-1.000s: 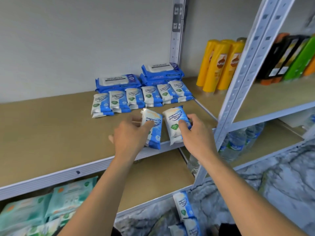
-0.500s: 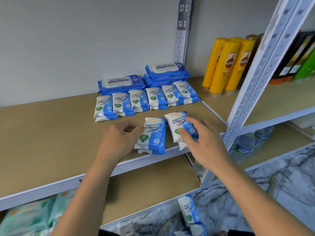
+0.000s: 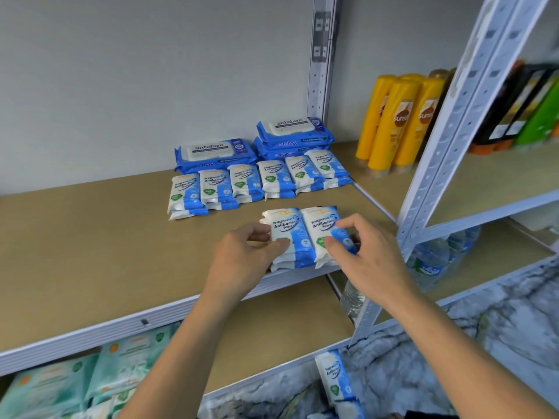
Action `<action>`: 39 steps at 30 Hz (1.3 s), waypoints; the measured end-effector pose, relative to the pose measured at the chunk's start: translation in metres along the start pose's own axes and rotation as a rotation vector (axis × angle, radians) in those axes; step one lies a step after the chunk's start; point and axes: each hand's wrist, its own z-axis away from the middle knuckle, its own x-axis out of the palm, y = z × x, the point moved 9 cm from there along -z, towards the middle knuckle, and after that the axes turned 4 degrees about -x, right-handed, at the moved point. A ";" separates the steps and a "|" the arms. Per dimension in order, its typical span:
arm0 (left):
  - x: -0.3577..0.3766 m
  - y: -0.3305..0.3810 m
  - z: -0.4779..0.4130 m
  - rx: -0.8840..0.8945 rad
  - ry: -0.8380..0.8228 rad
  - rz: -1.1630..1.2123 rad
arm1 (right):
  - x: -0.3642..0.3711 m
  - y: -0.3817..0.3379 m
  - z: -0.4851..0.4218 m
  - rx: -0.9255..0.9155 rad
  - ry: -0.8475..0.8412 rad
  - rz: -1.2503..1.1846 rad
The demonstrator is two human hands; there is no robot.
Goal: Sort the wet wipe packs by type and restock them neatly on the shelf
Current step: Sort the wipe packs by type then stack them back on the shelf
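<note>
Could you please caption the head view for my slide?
The left hand and right hand hold two antibacterial wipe stacks side by side near the shelf front.

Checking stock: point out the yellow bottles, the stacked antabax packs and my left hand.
yellow bottles point(image 3: 390, 122), head view, middle bottle's body.
stacked antabax packs point(image 3: 289, 126), head view, top pack's lid.
left hand point(image 3: 239, 261), head view, its back.

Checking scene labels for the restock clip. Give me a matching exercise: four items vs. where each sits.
1. antabax packs
2. yellow bottles
3. teal packs
4. front small packs

A. beneath the shelf, left
B. gripped by left hand and right hand
C. against the wall
D. far right, standing upright

Pairs: 1-C, 2-D, 3-A, 4-B
</note>
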 end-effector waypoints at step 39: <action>0.081 0.053 -0.023 0.406 0.019 -0.424 | -0.011 0.028 -0.038 -0.108 -0.018 0.381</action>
